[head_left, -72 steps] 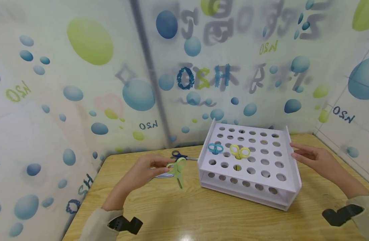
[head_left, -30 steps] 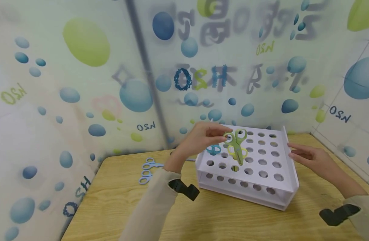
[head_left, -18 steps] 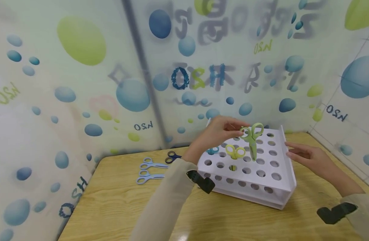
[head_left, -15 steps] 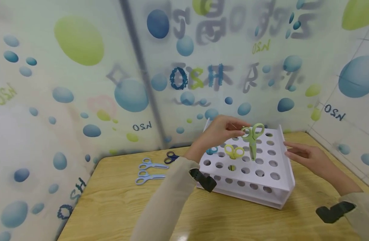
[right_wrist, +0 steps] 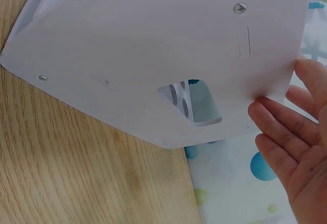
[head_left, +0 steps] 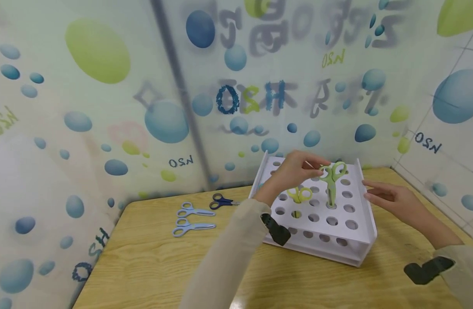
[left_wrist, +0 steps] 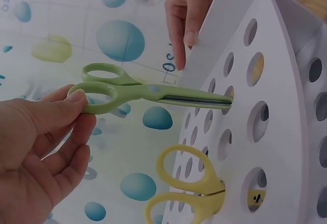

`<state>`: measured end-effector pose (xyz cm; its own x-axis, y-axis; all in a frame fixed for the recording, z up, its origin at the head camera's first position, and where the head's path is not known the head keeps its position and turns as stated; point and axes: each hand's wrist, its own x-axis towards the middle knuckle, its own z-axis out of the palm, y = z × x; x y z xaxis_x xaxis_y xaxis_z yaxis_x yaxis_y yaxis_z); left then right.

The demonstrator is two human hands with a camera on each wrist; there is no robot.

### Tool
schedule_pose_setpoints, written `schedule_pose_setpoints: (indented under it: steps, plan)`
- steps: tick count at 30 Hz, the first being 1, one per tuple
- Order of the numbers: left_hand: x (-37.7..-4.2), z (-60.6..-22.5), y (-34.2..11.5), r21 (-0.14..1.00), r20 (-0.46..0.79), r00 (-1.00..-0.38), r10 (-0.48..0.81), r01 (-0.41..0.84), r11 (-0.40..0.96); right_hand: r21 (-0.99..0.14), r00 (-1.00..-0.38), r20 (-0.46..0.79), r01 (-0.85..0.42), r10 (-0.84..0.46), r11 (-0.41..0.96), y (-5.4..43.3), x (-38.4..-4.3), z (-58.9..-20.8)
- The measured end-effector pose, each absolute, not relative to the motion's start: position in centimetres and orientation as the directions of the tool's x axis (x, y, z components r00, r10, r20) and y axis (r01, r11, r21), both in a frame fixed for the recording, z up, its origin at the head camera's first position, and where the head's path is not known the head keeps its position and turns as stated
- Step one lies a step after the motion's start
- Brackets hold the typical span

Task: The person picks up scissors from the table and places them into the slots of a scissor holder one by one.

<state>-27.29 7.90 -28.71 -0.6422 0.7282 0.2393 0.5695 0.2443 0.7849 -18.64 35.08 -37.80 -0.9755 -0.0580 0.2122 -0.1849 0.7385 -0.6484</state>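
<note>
My left hand (head_left: 298,171) pinches one handle loop of the green scissors (left_wrist: 140,92) between thumb and fingertips. The scissors are closed, tips pointing down, right at a hole of the white rack (head_left: 354,251). Yellow scissors (head_left: 299,195) stand handles-up in another hole, nearer my left wrist. The teal scissors are mostly hidden behind my left arm. My right hand (head_left: 396,201) touches the rack's right side panel (right_wrist: 204,40) with nearly straight fingers near its upper edge.
Left of the rack on the wooden table (head_left: 151,266) lie two light blue scissors, an upper pair (head_left: 195,211) and a lower pair (head_left: 193,226). Dark blue scissors (head_left: 222,201) lie close to the rack. A patterned curtain (head_left: 116,103) hangs behind the table.
My left hand has lifted the green scissors from left of the rack, carried them right over it, then lowered them to a hole. My right hand stays at the side panel.
</note>
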Motion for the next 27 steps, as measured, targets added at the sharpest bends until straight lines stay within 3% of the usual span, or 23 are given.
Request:
schedule_pose_setpoints:
  steps: [19, 27]
  plan:
    - [-27.5, -31.2, 9.4, 0.689, 0.183, -0.628, 0.756, 0.631, 0.357, -0.650, -0.980, 0.189, -0.171, -0.060, 0.741, 35.1, -18.5, -37.6]
    - [-27.7, -32.1, 9.8, 0.592, 0.198, -0.587, 0.785, 0.710, 0.382, -0.667, -0.977, 0.203, -0.188, -0.066, 0.721, 34.9, -18.4, -37.6]
